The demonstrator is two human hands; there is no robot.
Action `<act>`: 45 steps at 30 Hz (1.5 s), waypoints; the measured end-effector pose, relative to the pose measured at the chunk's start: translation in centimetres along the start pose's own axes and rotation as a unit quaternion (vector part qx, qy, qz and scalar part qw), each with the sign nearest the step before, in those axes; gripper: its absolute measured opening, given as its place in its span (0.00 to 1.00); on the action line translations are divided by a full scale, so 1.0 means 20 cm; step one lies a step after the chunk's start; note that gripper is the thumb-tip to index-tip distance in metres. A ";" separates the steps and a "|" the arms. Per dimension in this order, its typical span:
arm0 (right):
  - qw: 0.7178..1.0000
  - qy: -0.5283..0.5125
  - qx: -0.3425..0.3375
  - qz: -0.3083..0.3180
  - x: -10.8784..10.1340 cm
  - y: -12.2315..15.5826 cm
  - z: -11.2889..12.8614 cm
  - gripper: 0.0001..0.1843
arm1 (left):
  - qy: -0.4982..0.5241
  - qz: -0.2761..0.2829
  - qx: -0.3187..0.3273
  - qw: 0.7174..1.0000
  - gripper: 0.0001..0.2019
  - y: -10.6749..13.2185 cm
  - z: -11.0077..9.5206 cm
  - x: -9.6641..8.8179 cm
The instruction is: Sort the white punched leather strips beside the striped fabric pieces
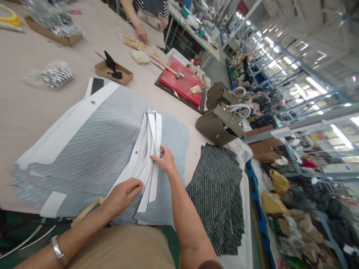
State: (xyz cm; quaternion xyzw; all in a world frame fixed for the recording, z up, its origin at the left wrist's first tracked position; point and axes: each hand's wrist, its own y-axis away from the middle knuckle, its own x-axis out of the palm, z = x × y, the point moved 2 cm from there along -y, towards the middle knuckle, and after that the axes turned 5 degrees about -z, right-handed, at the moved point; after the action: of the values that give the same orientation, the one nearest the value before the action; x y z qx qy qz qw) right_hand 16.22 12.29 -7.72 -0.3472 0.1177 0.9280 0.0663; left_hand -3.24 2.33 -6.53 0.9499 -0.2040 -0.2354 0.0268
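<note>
Several white strips (156,130) lie in a narrow fan over blue-grey striped sheets (109,130), near the front edge of a pale tabletop (84,56). Small round metal pieces show on some of the strips. The right hand (165,160) reaches in from the right; its grip is clamped on the outer strips, thumb on the upper face and finger at the edge. The left hand (125,196) is at the near left side of the fan, fingers curled inward; whether its grip is clamped on a strip cannot be told. A metal bracelet (58,249) encircles the left wrist.

To the right, dark striped sheets (215,186) form a fanned pile, with an olive handbag (220,125) standing just beyond it. Farther back, a hammer (165,66) lies across a red slab (182,84), and a shallow cardboard box (126,76) holds black items. Left of this box is a clear bag of metal parts (56,76). Across the tabletop, a co-worker's hand (142,33) is near a packet of gold-coloured pieces (134,42).
</note>
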 end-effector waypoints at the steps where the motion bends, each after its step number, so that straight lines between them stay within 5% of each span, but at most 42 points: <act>1: 0.999 -0.034 0.017 0.007 -0.01 -0.01 -0.02 0.38 | -0.001 -0.005 -0.001 1.000 0.13 0.00 -0.01 0.00; 5: 0.982 -0.182 0.058 0.002 -0.11 0.02 -0.10 0.22 | 0.006 -0.014 0.010 1.000 0.14 0.01 -0.04 -0.01; 10: 0.965 -0.221 0.027 -0.138 -0.50 0.17 -0.31 0.17 | 0.010 -0.026 0.024 0.999 0.18 0.02 -0.05 -0.01; 17: 0.917 0.003 0.189 -0.351 -1.22 0.53 -0.78 0.22 | 0.032 -0.010 0.054 0.998 0.16 0.02 -0.12 0.06; 21: 0.885 0.089 0.245 -0.386 -1.43 0.69 -0.90 0.25 | 0.016 0.000 0.058 0.998 0.18 0.02 -0.24 0.06; 23: 0.878 0.124 0.239 -0.395 -1.41 0.72 -0.87 0.28 | -0.014 -0.005 0.068 0.998 0.20 0.03 -0.28 0.06; 25: 0.901 0.108 0.191 -0.374 -1.29 0.72 -0.75 0.28 | -0.047 -0.013 0.110 0.993 0.21 0.03 -0.31 0.06; 27: 0.953 0.011 0.100 -0.286 -1.09 0.71 -0.54 0.23 | -0.083 -0.027 0.177 0.980 0.21 0.03 -0.32 0.06; 29: 0.989 -0.075 -0.018 -0.129 -0.85 0.70 -0.29 0.16 | -0.126 -0.051 0.242 0.961 0.21 0.03 -0.32 0.06; 32: 0.979 -0.061 -0.196 0.004 -0.59 0.72 0.02 0.12 | -0.182 -0.081 0.309 0.930 0.20 0.03 -0.33 0.04; 36: 0.942 0.036 -0.328 0.065 -0.44 0.73 0.16 0.09 | -0.208 -0.092 0.339 0.913 0.19 0.05 -0.32 0.03; 41: 0.930 0.088 -0.355 0.043 -0.36 0.71 0.14 0.08 | -0.138 -0.082 0.286 0.945 0.15 0.05 -0.27 0.02; 45: 0.971 -0.008 -0.238 -0.007 -0.26 0.66 0.14 0.08 | -0.089 -0.079 0.233 0.965 0.16 0.01 -0.25 0.00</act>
State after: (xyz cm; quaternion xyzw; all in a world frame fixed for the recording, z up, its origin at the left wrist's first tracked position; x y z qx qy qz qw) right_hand 15.65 0.14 0.10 -0.3465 -0.1096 0.9316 -0.0103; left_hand -0.99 1.96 -1.99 0.9182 -0.1791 -0.2664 -0.2323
